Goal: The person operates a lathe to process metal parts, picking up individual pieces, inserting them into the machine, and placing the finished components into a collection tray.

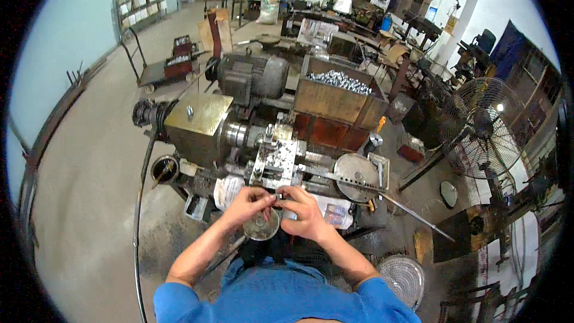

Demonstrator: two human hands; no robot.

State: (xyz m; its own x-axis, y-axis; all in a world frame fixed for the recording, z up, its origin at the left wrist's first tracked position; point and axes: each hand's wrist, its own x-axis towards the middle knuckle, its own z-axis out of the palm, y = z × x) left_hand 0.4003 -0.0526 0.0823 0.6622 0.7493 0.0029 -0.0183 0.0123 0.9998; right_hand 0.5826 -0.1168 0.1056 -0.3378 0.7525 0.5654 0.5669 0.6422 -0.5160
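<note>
My left hand (253, 204) and my right hand (301, 209) meet in front of the lathe, fingertips close together. Between them is a small dark metal piece (279, 197), pinched by the fingers of both hands; its exact kind is too small to make out. Just below the hands sits a round metal handwheel (261, 226). Beyond them lies the lathe's cross slide (276, 158), strewn with metal chips, and to its left the chuck or spindle (237, 134) juts from the headstock (199, 121). A white cloth (228, 191) lies left of my hands.
A wooden crate (329, 103) full of small shiny metal parts (341, 81) stands behind the lathe, beside an electric motor (254, 76). At right are a round metal tray (357, 174), a long rod (418, 218) and a large fan (483, 125). A bucket (165, 170) stands left.
</note>
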